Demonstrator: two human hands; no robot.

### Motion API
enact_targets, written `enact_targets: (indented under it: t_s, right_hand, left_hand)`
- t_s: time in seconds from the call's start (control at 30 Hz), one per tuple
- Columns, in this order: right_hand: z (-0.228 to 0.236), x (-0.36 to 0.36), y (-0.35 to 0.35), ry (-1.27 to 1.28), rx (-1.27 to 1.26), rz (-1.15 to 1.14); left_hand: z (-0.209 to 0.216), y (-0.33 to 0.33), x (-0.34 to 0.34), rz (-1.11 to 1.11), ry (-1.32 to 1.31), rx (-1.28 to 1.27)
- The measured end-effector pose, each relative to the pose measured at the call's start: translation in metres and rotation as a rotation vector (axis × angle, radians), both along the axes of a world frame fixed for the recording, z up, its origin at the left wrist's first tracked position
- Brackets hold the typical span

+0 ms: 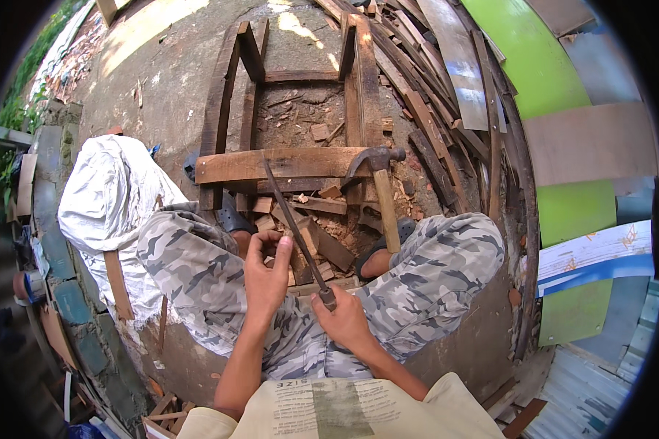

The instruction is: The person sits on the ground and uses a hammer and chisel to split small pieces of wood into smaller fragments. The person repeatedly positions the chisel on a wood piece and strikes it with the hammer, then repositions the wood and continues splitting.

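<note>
My right hand [340, 318] is closed round the handle of a long, dark, tapering file-like tool [298, 228], whose tip points away from me over a wooden frame. My left hand [266, 276] is raised just left of the tool. Its fingers are loosely curled and apart from the thumb, and nothing shows in them. Beyond the hands, a thick brown board [231, 167] lies across the near end of the wooden frame [364, 88]. A claw hammer [385, 201] rests with its head on the board's right end, handle toward me.
Wood offcuts [322, 245] and shavings litter the ground between my feet. A pile of long wooden strips [425, 110] lies to the right, beside green and grey panels [567, 212]. White cloth [117, 190] is heaped at left, near a low block wall [69, 300].
</note>
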State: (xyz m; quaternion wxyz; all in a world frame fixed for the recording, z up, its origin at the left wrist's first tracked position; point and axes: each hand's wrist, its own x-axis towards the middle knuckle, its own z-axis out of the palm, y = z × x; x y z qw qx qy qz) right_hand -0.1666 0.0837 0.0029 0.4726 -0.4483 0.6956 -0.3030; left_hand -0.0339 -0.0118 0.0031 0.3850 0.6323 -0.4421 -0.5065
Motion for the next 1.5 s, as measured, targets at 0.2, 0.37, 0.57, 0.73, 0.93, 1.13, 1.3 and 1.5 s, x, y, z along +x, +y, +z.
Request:
enact_targets:
  t_s: [0.2,0.37,0.57,0.73,0.93,1.13,1.3,1.5]
  right_hand:
    - [-0.001,-0.016,-0.003,-0.428,0.276,-0.045]
    - [0.037,-0.010,-0.012,0.012,-0.189,-0.062]
    - [0.030,-0.007,-0.008,0.026,-0.185,-0.064]
    - [0.007,-0.010,0.004,0.177,-0.066,-0.002]
    - [0.042,-0.013,-0.007,0.016,-0.198,-0.070]
    - [0.030,-0.007,-0.002,-0.002,-0.128,-0.027]
    - [0.030,-0.004,-0.001,0.021,-0.205,-0.033]
    - [0.021,-0.008,-0.001,0.107,-0.104,0.007]
  left_hand:
    - [-0.011,0.007,-0.001,0.042,0.144,0.083]
    - [-0.012,0.001,0.003,0.060,0.150,0.106]
    - [-0.008,0.001,0.006,0.048,0.217,0.148]
    - [-0.009,0.004,0.009,0.103,0.239,0.181]
    - [-0.009,0.004,0.011,0.094,0.282,0.203]
    - [-0.006,0.004,0.008,0.093,0.297,0.221]
    - [-0.011,0.005,0.007,0.070,0.331,0.223]
    - [-0.006,0.004,0.006,0.055,0.324,0.241]
